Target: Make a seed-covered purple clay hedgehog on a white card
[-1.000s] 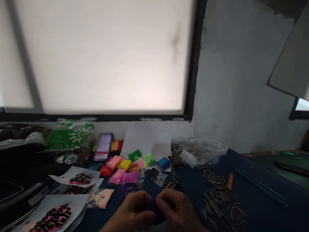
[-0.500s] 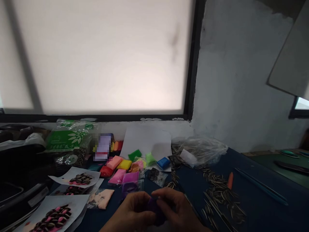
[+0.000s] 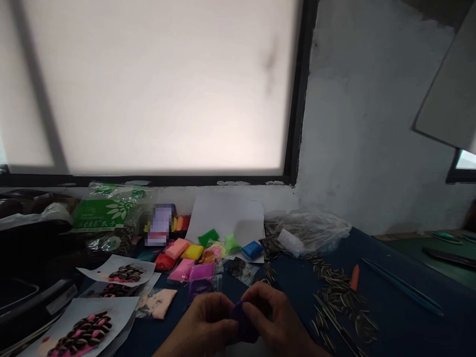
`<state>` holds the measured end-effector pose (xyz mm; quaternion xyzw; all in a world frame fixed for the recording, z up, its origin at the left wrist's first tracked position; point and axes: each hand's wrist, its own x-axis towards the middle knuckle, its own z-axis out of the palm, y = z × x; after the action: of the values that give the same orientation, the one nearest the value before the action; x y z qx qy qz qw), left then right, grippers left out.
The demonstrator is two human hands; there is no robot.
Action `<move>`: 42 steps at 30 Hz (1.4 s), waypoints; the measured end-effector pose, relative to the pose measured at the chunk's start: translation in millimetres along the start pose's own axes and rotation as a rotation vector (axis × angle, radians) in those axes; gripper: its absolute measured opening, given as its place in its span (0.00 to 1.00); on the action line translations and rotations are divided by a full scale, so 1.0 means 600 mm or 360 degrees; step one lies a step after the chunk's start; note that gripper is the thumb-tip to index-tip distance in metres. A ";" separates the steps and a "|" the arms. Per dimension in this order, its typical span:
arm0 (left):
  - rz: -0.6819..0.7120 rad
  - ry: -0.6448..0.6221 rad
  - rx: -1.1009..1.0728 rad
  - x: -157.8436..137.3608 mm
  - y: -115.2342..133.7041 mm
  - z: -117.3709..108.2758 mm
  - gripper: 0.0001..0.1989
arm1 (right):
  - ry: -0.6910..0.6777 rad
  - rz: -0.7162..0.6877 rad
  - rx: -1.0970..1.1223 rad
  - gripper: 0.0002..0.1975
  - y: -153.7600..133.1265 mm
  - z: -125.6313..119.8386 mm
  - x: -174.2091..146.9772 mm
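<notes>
At the bottom centre, a dark purple lump of modelling clay [image 3: 244, 325] is pinched between both hands. My left hand [image 3: 208, 325] is closed on its left side with thumb and fingertips. Over the upper right side curl the fingers of my right hand [image 3: 273, 315]. The underside of the clay is in shadow, so its full shape is hard to make out. Just beyond my left hand lies an unwrapped-looking purple packet [image 3: 200, 288], and behind it is a magenta packet [image 3: 203, 270]. Sunflower seeds [image 3: 342, 297] lie loose to the right of my right hand.
Paper cards decorated with seeds [image 3: 84, 332] are stacked at left. Behind are coloured clay packets [image 3: 192, 252], a phone-like blurred item [image 3: 160, 225], a green seed bag [image 3: 107, 210] and white paper [image 3: 223, 213]. Blue tweezers [image 3: 401, 286] and an orange stick [image 3: 355, 277] lie right.
My right hand has lifted slightly and its fingers have shifted over the purple clay. More of the clay shows between the hands now.
</notes>
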<state>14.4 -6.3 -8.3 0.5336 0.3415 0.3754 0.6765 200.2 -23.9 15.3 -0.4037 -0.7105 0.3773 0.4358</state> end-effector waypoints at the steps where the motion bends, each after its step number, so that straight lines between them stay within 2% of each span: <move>1: -0.0009 0.0005 0.0007 0.000 0.000 0.000 0.22 | -0.0007 0.0008 0.0021 0.10 -0.003 0.000 -0.001; 6: -0.0041 0.0082 0.0037 -0.001 0.003 0.006 0.22 | -0.0088 0.0061 0.0047 0.12 -0.013 0.002 -0.002; 11: -0.0024 0.0184 0.0126 -0.003 0.008 0.021 0.22 | -0.0018 0.0125 -0.0104 0.14 -0.010 0.001 0.001; 14: -0.0043 0.0191 0.0198 -0.010 0.020 0.029 0.18 | -0.0038 0.0095 -0.0183 0.15 -0.007 0.001 0.000; 17: -0.0035 0.0114 0.0289 -0.019 0.027 0.031 0.17 | -0.0012 0.0098 -0.0210 0.15 -0.006 0.002 0.000; 19: 0.0008 0.0076 0.0331 -0.022 0.021 0.028 0.19 | 0.0014 0.0099 -0.0238 0.15 -0.005 0.002 0.000; 24: 0.0075 0.0134 0.0447 -0.022 -0.001 0.021 0.21 | -0.0006 0.0090 -0.0267 0.12 -0.008 0.000 0.001; 29: -0.0002 0.0085 0.0389 -0.022 0.011 0.026 0.23 | -0.0041 0.0091 -0.0186 0.12 -0.006 0.000 0.000; 36: -0.0262 0.0090 0.0335 -0.017 0.032 0.034 0.26 | -0.0146 0.0098 0.0072 0.13 -0.009 0.005 -0.004; 39: -0.0309 0.0083 0.0363 -0.019 0.035 0.035 0.24 | -0.0224 0.0194 0.0092 0.10 -0.020 0.002 -0.003; 42: -0.0278 0.0059 0.0431 -0.022 0.035 0.037 0.16 | -0.0263 0.0257 0.0088 0.09 -0.028 0.000 -0.002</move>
<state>24.1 -25.1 17.6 0.5811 0.4465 0.2757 0.6221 196.3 -31.8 29.6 -0.4150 -0.6984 0.4626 0.3549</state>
